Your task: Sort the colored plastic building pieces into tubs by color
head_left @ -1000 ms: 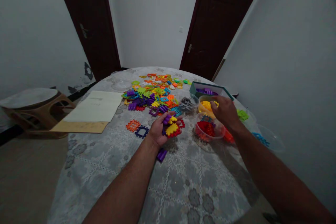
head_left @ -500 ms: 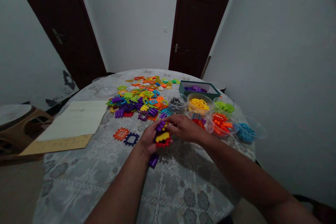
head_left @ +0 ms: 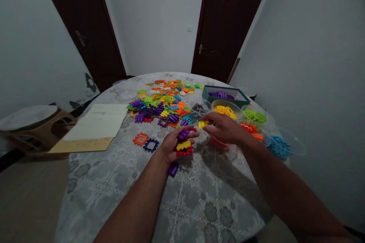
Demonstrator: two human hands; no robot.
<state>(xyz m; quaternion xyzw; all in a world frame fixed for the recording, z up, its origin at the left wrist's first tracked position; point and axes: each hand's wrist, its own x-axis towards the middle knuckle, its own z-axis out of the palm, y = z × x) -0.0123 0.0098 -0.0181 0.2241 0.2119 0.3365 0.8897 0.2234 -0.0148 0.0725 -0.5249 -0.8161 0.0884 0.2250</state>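
Note:
My left hand is cupped palm up over the table, holding a handful of plastic building pieces in purple, yellow and red. My right hand hovers just to its right, its fingers pinched on a small yellow piece. A purple piece lies on the cloth under my left wrist. The right hand is above the red-piece bowl, near the bowl of yellow pieces.
A heap of mixed coloured pieces covers the far middle of the round table. Clear bowls of grey, green, orange and blue pieces and a green box stand at the right. Paper and cardboard lie left, beside a stool.
My right hand came back from the bowls to my left hand, picked a yellow piece from the handful and has lifted it away to the right. The left hand has stayed cupped.

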